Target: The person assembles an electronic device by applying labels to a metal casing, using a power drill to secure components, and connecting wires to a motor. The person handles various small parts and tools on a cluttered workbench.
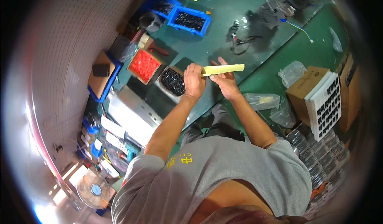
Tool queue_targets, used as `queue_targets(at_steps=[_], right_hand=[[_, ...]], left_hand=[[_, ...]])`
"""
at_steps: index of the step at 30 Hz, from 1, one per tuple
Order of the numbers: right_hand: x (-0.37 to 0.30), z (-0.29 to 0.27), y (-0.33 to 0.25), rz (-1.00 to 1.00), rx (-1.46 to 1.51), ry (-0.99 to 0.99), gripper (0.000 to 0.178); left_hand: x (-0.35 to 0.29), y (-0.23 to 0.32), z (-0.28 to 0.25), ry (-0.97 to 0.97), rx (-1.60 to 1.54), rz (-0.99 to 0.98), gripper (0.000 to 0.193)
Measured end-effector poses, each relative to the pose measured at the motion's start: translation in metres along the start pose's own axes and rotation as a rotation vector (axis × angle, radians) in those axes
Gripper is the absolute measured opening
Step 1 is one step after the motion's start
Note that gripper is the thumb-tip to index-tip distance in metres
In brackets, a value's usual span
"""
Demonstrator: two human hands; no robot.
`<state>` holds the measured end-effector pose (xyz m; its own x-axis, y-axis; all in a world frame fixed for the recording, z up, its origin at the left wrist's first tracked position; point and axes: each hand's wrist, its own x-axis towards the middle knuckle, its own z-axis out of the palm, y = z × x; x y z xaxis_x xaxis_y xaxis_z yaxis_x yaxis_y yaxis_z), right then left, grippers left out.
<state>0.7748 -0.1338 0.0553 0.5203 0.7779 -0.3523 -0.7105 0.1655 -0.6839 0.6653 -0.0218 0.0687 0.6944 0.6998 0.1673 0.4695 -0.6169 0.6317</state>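
A narrow yellow piece of paper (229, 69), seemingly folded or rolled, is held level over the near edge of the green table. My left hand (194, 81) is closed round its left end. Close beside it is my right hand (226, 84), its fingers spread behind the paper and its thumb at the lower edge; whether it bears any weight I cannot tell. Left of my left hand stands a box of small black parts (172, 81). Beyond that is a cardboard box of small red parts (144, 65).
Blue bins of dark parts (190, 21) stand at the far side, near a coil of black cable (239, 41). A shiny metal case (133, 110) lies left. On the right are a carton (305, 84), a white tray with black pieces (327, 106) and plastic bags (292, 73).
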Motion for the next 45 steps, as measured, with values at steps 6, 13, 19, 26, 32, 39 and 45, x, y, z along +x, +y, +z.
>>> queue_targets(at_steps=[6,13,19,26,32,39,45], right_hand=[[-0.008,0.032,-0.002,0.085,-0.224,-0.305,0.045],[-0.089,0.181,0.030,0.370,-0.144,-0.489,0.047],[-0.170,0.254,0.151,0.650,0.035,-0.348,0.016],[-0.321,0.363,0.280,0.852,-0.354,-0.279,0.051],[-0.362,0.411,0.358,0.781,-0.527,-0.351,0.064],[-0.344,0.421,0.375,0.549,-0.946,-0.641,0.048],[-0.361,0.350,0.375,0.716,-1.074,-0.550,0.038]], left_hand=[[-0.076,0.018,-0.072,-0.089,-0.885,-0.545,0.016],[-0.192,0.007,-0.174,0.036,-1.303,-0.684,0.021],[-0.332,-0.014,-0.246,0.514,-1.226,-0.591,0.026],[-0.501,-0.049,-0.278,0.946,-1.353,-0.602,0.018],[-0.632,-0.055,-0.260,1.428,-1.413,-0.675,0.015],[-0.804,-0.117,-0.035,1.998,-1.335,-1.541,0.020],[-0.808,-0.202,-0.016,1.517,-1.540,-1.655,0.030]])
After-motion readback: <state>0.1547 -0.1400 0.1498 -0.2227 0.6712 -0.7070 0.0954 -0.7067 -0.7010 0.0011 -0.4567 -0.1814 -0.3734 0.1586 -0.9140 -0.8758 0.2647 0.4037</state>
